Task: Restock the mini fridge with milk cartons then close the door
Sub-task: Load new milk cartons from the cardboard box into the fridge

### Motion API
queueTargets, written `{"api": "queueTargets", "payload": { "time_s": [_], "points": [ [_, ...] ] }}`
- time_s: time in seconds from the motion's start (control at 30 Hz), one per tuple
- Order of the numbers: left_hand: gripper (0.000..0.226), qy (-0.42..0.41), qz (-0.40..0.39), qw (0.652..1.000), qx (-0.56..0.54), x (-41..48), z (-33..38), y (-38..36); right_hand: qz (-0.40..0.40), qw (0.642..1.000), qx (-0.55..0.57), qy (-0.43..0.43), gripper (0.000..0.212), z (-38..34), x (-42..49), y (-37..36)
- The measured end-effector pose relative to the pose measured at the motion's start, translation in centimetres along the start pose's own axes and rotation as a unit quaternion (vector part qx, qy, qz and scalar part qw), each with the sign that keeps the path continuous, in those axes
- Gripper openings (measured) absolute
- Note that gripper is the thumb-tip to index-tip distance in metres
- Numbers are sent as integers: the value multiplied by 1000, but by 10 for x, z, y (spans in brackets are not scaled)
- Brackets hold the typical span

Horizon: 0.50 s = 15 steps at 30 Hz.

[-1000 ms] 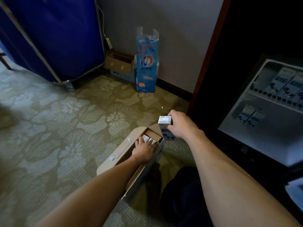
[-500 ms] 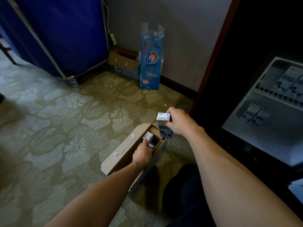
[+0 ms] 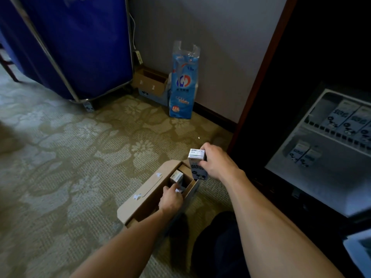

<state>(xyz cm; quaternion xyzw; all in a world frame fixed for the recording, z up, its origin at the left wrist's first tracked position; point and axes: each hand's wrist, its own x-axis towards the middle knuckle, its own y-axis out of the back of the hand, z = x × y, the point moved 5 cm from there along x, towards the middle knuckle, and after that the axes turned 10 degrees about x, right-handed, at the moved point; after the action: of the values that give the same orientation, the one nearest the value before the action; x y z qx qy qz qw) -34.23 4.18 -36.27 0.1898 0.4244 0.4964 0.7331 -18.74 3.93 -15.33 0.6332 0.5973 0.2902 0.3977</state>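
The right hand [image 3: 215,164] has its grip closed round a small white-and-blue milk carton [image 3: 197,166], held upright just above the far end of the long, open brown cardboard box [image 3: 140,199] on the floral green carpet [image 3: 70,157]. The left hand [image 3: 170,199] reaches into that box beside a second white carton [image 3: 176,177]. Whether its grip has closed cannot be told, as the fingertips are hidden.

The open mini fridge [image 3: 321,187] stands to the right, with a row of cartons [image 3: 345,117] on its upper shelf and two lower cartons [image 3: 303,155]. A loose pinch could drop a carton, or the incoming one could topple those two.

The dark wooden cabinet frame [image 3: 259,77] stands between box and fridge. A blue fabric cart [image 3: 80,47], a blue plastic paper-roll pack [image 3: 183,83] and a small cardboard tray [image 3: 150,81] stand well apart by the wall.
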Motion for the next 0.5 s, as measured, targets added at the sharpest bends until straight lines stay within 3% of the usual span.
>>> {"api": "queueTargets", "payload": {
  "time_s": [0.23, 0.5],
  "points": [
    [13, 8, 1, 1000, 7, -4, 2, 14, -2, 1000, 3, -5, 34, 5, -1, -2],
    [26, -140, 41, 976, 161, -20, 47, 89, 7, 1000, 22, -14, 32, -5, -10, 9]
  ]
}}
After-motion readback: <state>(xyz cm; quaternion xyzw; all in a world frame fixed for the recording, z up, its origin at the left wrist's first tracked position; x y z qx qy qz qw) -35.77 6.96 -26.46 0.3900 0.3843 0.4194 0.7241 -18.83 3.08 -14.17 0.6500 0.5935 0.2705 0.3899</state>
